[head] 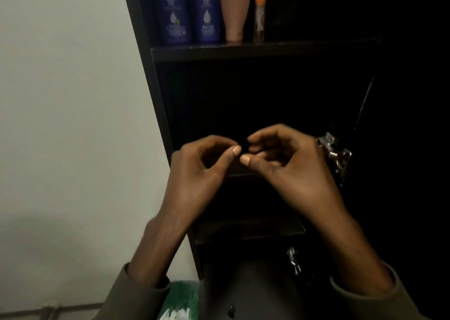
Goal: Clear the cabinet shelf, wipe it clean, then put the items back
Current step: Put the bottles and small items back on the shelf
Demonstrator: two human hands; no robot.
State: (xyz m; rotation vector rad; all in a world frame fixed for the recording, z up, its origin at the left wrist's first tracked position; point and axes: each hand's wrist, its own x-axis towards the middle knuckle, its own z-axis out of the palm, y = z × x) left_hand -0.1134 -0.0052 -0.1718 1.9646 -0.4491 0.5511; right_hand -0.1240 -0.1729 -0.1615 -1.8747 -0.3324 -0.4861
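While two blue NIVEA bottles (190, 10) stand shelved above, left hand (202, 171) and right hand (289, 166) curl emptily, fingertips nearly touching.

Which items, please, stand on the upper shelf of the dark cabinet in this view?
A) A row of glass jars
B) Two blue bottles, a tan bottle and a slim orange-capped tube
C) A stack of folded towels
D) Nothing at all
B: two blue bottles, a tan bottle and a slim orange-capped tube stand in a row on the upper shelf.
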